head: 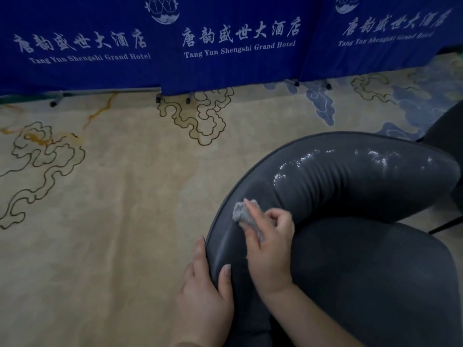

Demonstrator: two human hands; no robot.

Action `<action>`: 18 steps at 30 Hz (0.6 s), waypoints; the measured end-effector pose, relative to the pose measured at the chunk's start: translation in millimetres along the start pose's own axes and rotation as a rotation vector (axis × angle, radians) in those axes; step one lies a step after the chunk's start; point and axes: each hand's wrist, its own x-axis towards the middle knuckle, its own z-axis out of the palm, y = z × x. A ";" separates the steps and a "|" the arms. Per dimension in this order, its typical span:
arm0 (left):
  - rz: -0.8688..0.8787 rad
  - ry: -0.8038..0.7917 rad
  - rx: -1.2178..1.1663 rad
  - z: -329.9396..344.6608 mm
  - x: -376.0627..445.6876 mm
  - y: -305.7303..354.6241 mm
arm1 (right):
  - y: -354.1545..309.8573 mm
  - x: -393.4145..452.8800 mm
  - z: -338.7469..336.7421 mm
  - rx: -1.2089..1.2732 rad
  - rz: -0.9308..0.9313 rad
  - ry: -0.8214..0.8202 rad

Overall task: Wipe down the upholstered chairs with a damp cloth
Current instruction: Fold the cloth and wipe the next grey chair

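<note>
Beige carpet [112, 221] with outlined cloud swirls fills the left and middle of the view, and along the top, from ten o'clock round to two o'clock, hang blue skirting cloths [225, 46] printed with "Tang Yun Shengshi Grand Hotel" and Chinese characters. Thin metal legs with dark feet [53, 103] show under their lower edge.

At four o'clock sits a dark grey upholstered chair [350, 246] — curved padded back above, seat cushion below. Its back shines with wet streaks [325, 161] along the top, toward two o'clock.

The right hand [269, 249] lies on the inner face of the chair back, near its left edge. Its fingers [275, 216] are curled round a bunched grey cloth [246, 214], which is pressed against the upholstery at the twelve o'clock side of the hand.

The left hand [205, 291], at six o'clock, clasps the chair's left rim: thumb on the inner face, the other fingers wrapped behind the edge, mostly hidden. A second dark chair [448, 128] shows at the right border, around three o'clock — only part of it is visible.
</note>
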 end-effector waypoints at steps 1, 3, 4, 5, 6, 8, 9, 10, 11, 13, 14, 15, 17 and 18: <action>0.001 -0.014 0.002 0.2 0.0 -0.3 | 3.7 10.6 0.0 -0.012 -0.027 -0.017; 0.007 -0.028 -0.003 -0.1 -0.3 -0.8 | 12.7 44.7 5.4 -0.075 -0.041 0.010; 0.008 -0.030 -0.008 -0.2 -0.2 -0.7 | 15.3 61.2 9.1 -0.087 -0.003 0.045; 0.007 -0.033 -0.008 -0.4 -0.1 -0.9 | 14.5 70.5 11.9 -0.074 0.053 0.066; 0.004 -0.034 -0.003 -0.4 -0.2 -0.9 | 11.5 69.7 13.6 -0.062 0.099 0.082; -0.004 -0.024 0.002 -0.1 -0.4 -0.2 | 2.1 42.2 13.7 -0.053 0.110 0.105; -0.002 -0.015 0.001 0.5 -0.2 -0.5 | -2.3 22.4 11.8 -0.032 0.102 0.096; 0.002 -0.010 -0.001 1.1 0.1 -1.1 | -5.9 4.5 8.4 0.002 0.088 0.071; 0.005 -0.013 -0.003 1.4 0.5 -1.2 | -6.8 -6.5 5.1 0.027 0.070 0.039; 0.004 -0.022 -0.008 1.2 1.0 -1.4 | -0.9 5.5 1.6 0.022 -0.006 -0.012; 0.005 -0.028 -0.004 1.2 0.7 -1.8 | 4.3 22.4 3.0 -0.009 -0.040 -0.017; 0.003 -0.037 -0.001 0.0 0.2 -0.9 | 10.2 43.0 6.1 -0.049 -0.051 -0.003; 0.001 -0.048 0.004 0.0 -0.3 -0.9 | 16.7 82.8 12.0 -0.073 0.052 0.040; 0.000 -0.046 0.003 0.5 -0.7 -1.4 | 16.1 90.4 13.7 -0.068 0.113 0.051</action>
